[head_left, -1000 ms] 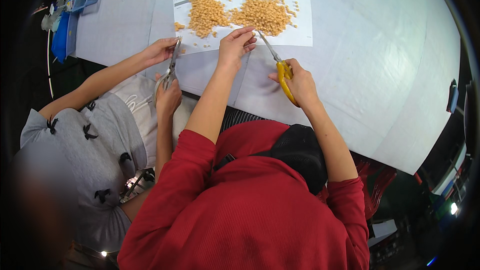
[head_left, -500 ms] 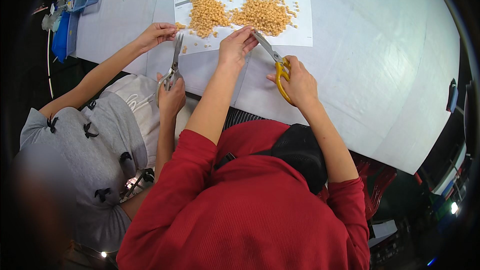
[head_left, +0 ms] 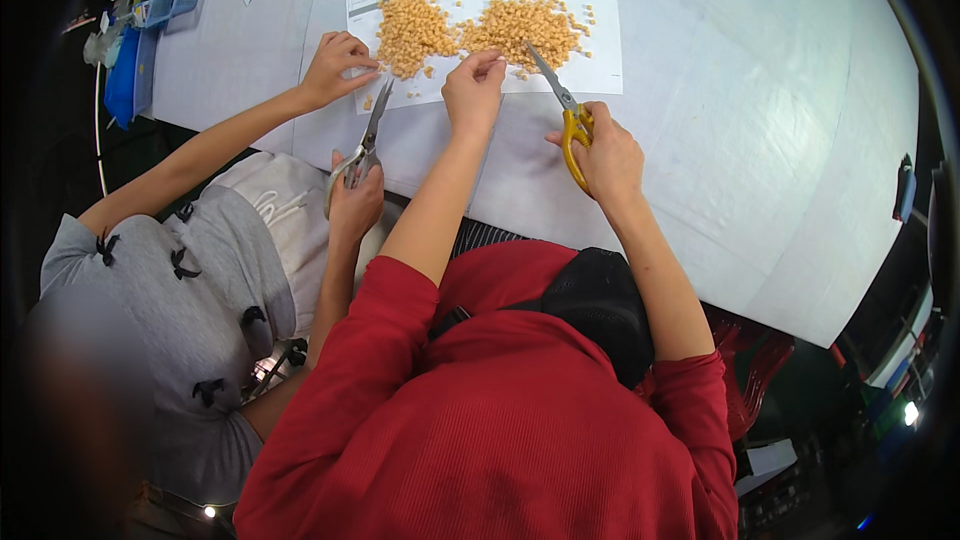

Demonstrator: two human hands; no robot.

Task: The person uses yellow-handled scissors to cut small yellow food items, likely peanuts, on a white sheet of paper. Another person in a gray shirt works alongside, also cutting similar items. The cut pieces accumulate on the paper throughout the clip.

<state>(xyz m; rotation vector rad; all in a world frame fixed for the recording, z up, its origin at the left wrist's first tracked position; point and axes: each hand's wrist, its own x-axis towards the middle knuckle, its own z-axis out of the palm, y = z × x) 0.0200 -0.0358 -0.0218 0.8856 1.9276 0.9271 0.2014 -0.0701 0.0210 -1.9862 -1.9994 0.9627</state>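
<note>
The person's right hand (head_left: 612, 155) is curled round the handles of the yellow-handled scissors (head_left: 568, 103); its thumb and fingers look only slightly apart, and the blades appear nearly together. The left hand (head_left: 473, 90) has its thumb and fingertips drawn into a narrow pinch near the right pile of tan cubes (head_left: 525, 28); whether a cube sits in it, the view cannot tell.

For good control, the left fingertips would best sit well to the side of the blade line, with the blades parted only a little for pieces this small, and any cut made low over the paper sheet (head_left: 598, 68) so that bits land there.

The scissors lie above the bench (head_left: 760, 130), tips over the near part of that pile; contact is unclear. Their long axis slants from the right hand forward and leftward, the 2 blades pointing away from the person.
</note>
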